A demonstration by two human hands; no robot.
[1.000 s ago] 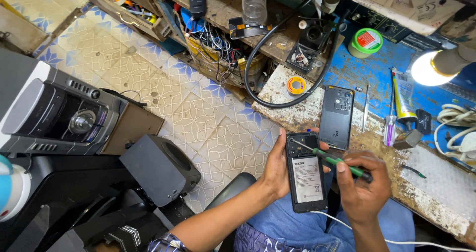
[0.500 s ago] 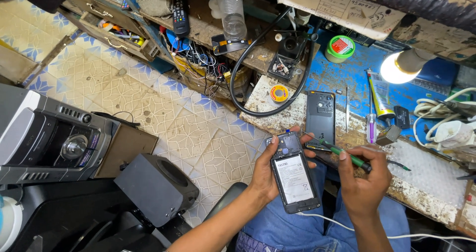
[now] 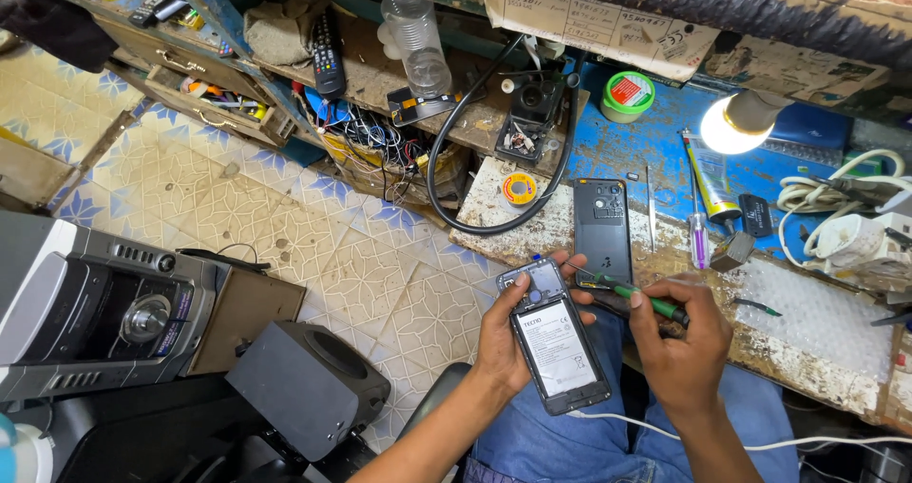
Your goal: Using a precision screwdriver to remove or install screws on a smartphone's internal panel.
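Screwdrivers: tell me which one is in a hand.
The green-handled screwdriver, gripped in the right hand beside the opened black phone. The purple-handled screwdriver lies untouched on the blue bench.

Lit bulb (image 3: pixel 736 125), solder spool (image 3: pixel 519 189), remote (image 3: pixel 326 57) — stereo (image 3: pixel 100 307) on floor.

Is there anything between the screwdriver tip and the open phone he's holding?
Nothing visible blocks it. The right hand aims the green-handled screwdriver at the top of the open phone, held in the left hand; only open air lies between the tip and the phone.
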